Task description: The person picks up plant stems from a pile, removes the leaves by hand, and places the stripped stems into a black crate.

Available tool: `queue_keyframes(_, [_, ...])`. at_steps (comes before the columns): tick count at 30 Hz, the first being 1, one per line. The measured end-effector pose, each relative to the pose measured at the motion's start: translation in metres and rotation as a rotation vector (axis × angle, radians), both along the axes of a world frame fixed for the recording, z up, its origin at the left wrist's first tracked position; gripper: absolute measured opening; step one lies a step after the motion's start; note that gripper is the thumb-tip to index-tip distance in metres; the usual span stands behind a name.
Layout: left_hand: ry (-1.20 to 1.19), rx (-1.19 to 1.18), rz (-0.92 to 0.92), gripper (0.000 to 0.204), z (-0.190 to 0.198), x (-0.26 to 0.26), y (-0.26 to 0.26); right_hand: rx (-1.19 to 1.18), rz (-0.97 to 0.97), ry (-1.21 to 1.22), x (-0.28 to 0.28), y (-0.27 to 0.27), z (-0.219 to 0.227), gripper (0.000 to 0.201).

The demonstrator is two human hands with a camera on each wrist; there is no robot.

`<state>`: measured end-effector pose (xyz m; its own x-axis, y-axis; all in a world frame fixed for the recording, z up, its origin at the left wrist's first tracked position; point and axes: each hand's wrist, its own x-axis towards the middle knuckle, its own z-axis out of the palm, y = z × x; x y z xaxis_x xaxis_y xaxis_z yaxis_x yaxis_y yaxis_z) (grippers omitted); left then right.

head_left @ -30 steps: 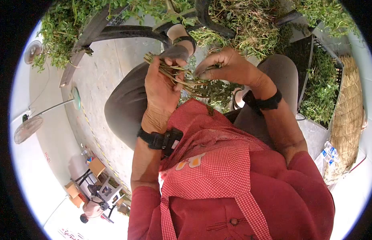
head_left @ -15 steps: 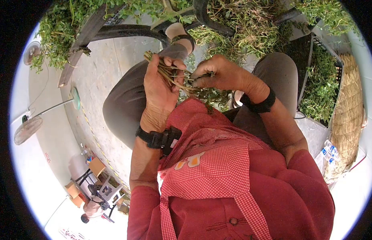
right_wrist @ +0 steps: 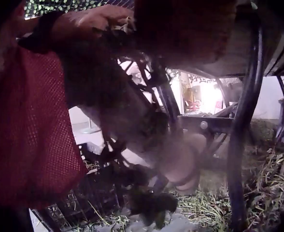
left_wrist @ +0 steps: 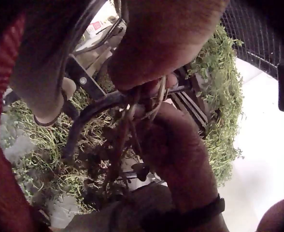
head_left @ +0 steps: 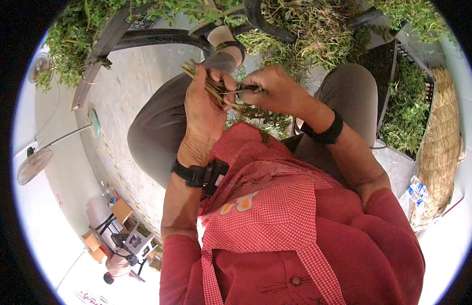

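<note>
The left hand [head_left: 205,104] grips a bunch of green-brown stems [head_left: 215,91], whose cut ends poke out past its thumb and whose leafy part hangs over toward the lap. Just beside it, the right hand [head_left: 276,91] pinches something thin and dark at the stems, too small to make out. In the left wrist view the left hand [left_wrist: 166,43] is dark and close, with stems between it and the right hand [left_wrist: 176,145]. Leafy stems [right_wrist: 151,203] hang in shadow in the right wrist view, below the hands.
Leafy plants [head_left: 78,40] lie on a dark-framed table ahead. More cut plants [head_left: 317,35] are heaped on the floor beyond the knees. On the right stand a black crate of greens [head_left: 406,112] and a rolled straw mat [head_left: 442,147]. A fan [head_left: 35,165] and a seated person [head_left: 116,265] are at left.
The right hand has shifted a little left, closer to the left hand, with its fingers against the stems. The left hand keeps its grip on the bunch.
</note>
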<state>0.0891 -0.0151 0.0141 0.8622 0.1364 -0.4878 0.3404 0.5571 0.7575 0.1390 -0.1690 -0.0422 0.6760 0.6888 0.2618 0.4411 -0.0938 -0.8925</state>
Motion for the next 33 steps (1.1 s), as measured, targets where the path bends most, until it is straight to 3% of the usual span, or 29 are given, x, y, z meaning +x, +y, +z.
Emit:
queue_keyframes(4, [-0.009, 0.053, -0.001, 0.032, 0.001, 0.0, -0.006, -0.078, -0.266, -0.084, -0.006, 0.012, -0.005, 0.021])
queue_keyframes(7, [-0.014, 0.053, 0.038, 0.032, 0.0, 0.0, -0.003, -0.134, -0.312, -0.07, -0.004, 0.016, -0.01, 0.028])
queue_keyframes(8, [-0.054, -0.01, 0.017, 0.032, 0.001, -0.002, 0.003, -0.135, -0.312, -0.07, 0.005, 0.011, -0.018, 0.028])
queue_keyframes(10, [-0.093, -0.078, -0.01, 0.032, 0.004, -0.006, 0.011, -0.208, -0.545, -0.115, 0.027, -0.007, -0.03, 0.033])
queue_keyframes(11, [-0.1, -0.134, 0.013, 0.032, 0.006, -0.006, 0.013, -0.21, -0.547, -0.12, 0.033, -0.018, -0.029, 0.033])
queue_keyframes(13, [-0.104, -0.194, 0.045, 0.033, 0.007, -0.007, 0.013, 0.166, -0.503, 0.949, 0.043, -0.034, 0.005, 0.025])
queue_keyframes(14, [-0.087, -0.173, 0.055, 0.033, 0.006, -0.005, 0.013, 0.165, -0.498, 0.949, 0.042, -0.038, 0.004, 0.025])
queue_keyframes(16, [-0.071, -0.144, 0.063, 0.033, 0.006, -0.002, 0.013, 0.392, 0.011, 1.102, 0.038, -0.039, 0.006, 0.022])
queue_keyframes(17, [-0.051, -0.148, 0.077, 0.033, 0.005, -0.002, 0.013, 0.395, 0.012, 1.104, 0.032, -0.038, 0.006, 0.022])
queue_keyframes(19, [-0.032, -0.154, 0.091, 0.033, 0.003, -0.003, 0.013, 0.121, 0.145, 0.383, 0.018, -0.027, 0.025, 0.017])
queue_keyframes(20, [-0.058, -0.171, 0.065, 0.033, 0.002, -0.003, 0.015, 0.122, 0.144, 0.383, 0.015, -0.021, 0.019, 0.017])
queue_keyframes(22, [-0.083, -0.187, 0.039, 0.033, 0.002, -0.004, 0.015, 0.084, 0.248, 0.065, 0.006, -0.009, 0.004, 0.017])
queue_keyframes(26, [-0.039, -0.123, 0.087, 0.034, 0.006, -0.003, 0.009, 0.056, 0.234, 0.074, -0.003, -0.004, 0.001, 0.017])
queue_keyframes(28, [-0.032, -0.107, 0.108, 0.034, 0.006, -0.003, 0.01, -0.011, 0.057, -0.07, -0.002, -0.004, -0.003, 0.016])
queue_keyframes(29, [-0.061, -0.134, 0.06, 0.034, 0.004, -0.004, 0.014, -0.012, 0.058, -0.071, 0.001, -0.004, -0.008, 0.016])
queue_keyframes(31, [-0.089, -0.161, 0.008, 0.034, 0.009, -0.005, 0.013, -0.12, -0.326, -0.286, 0.009, -0.006, -0.011, 0.016])
queue_keyframes(32, [-0.095, -0.173, 0.014, 0.033, 0.013, -0.006, 0.012, -0.089, -0.321, -0.036, 0.016, -0.014, -0.012, 0.017])
queue_keyframes(33, [-0.103, -0.185, 0.025, 0.033, 0.017, -0.006, 0.01, -0.091, -0.32, -0.039, 0.024, -0.02, -0.009, 0.017])
